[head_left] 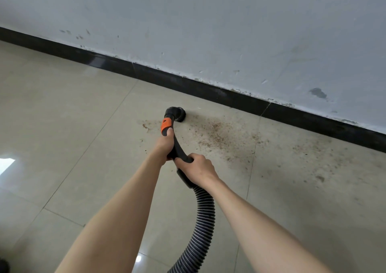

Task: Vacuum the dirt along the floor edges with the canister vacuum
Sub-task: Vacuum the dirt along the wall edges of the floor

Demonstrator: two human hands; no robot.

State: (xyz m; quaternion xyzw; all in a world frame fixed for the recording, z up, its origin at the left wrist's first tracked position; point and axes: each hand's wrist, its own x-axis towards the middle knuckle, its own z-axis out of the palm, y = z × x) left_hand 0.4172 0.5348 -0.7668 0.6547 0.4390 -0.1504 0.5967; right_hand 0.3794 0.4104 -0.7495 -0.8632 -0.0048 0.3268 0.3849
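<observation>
Forward over the tiled floor [62,109], both bare arms are stretched, and the black wand [177,147] is gripped below its orange collar by the left hand [166,145]. Just behind, the right hand [198,168] is wrapped round the wand where the ribbed hose [203,220] joins. The brush nozzle [177,115] is set on the floor near the black skirting [208,91], at the left edge of the scattered brown dirt [219,135].

No readable text, label, brand or number anywhere.

- pale grey wall [208,22], scuffed, paint chipped low down
- black baseboard [208,89] runs along its foot
- glossy beige floor tiles [62,126]
- bright glare patch [7,165] at left, possibly window light
</observation>
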